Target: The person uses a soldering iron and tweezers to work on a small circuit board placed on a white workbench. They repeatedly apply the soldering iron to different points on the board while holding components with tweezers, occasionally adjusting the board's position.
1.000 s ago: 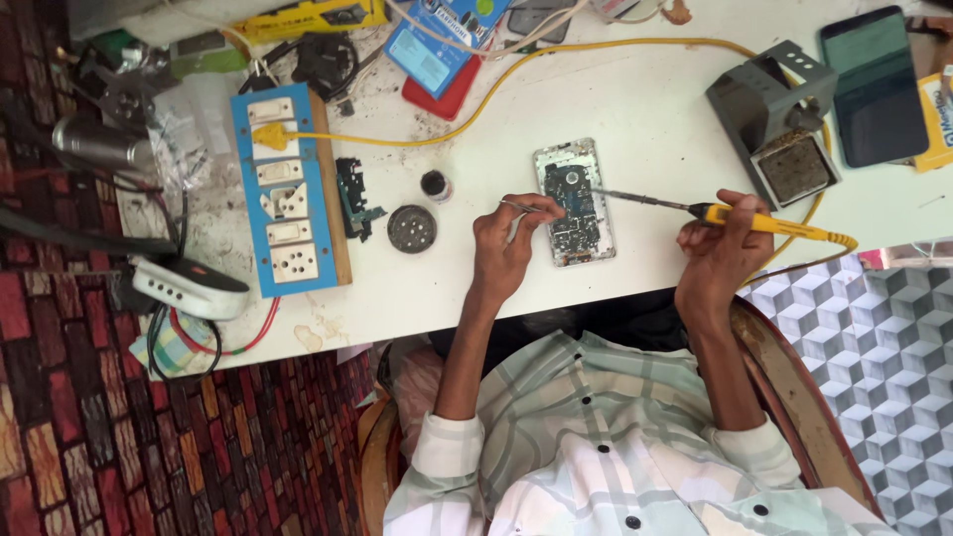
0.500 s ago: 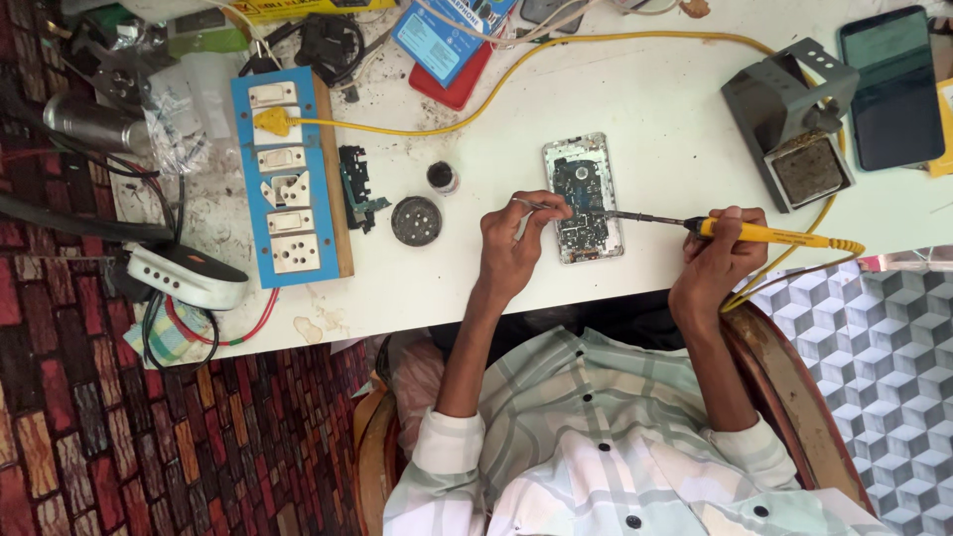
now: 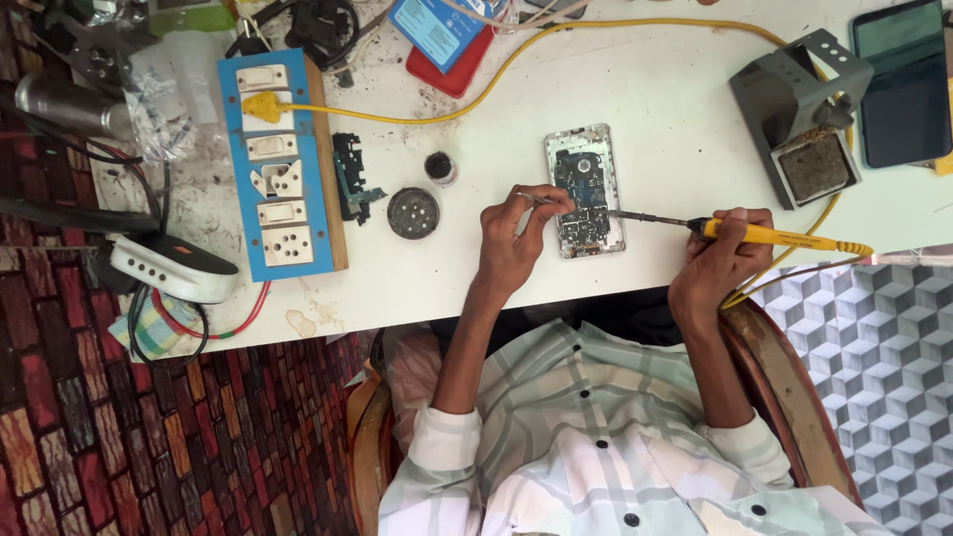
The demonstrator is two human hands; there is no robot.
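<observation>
On the white table (image 3: 675, 109), as I see it from overhead:

Opened phone: the opened phone (image 3: 585, 191) lies flat with its back off and circuit board showing, just past the table's near edge, between my two hands.

Left hand: my left hand (image 3: 511, 243) sits at 9 o'clock of the phone, fingers pinched narrow on thin metal tweezers (image 3: 544, 201) whose tips reach onto the board's left edge.

Right hand: my right hand (image 3: 723, 260) sits at 3 o'clock of the phone, closed around the yellow handle of a soldering iron (image 3: 764, 234); its dark tip touches the phone's right side.

Iron cord: a yellow cable (image 3: 516, 62) loops away toward 12 o'clock and ends at a yellow plug in the blue switchboard (image 3: 278, 164).

Iron stand: a grey stand (image 3: 799, 114) with a dirty sponge tray sits at 2 o'clock of the phone.

Small tins: a round dark tin (image 3: 413, 212) and a smaller pot (image 3: 441, 167) lie at 9 o'clock, beyond my left hand.

Second phone: a dark-screened phone (image 3: 903, 79) lies at the far right edge.
</observation>
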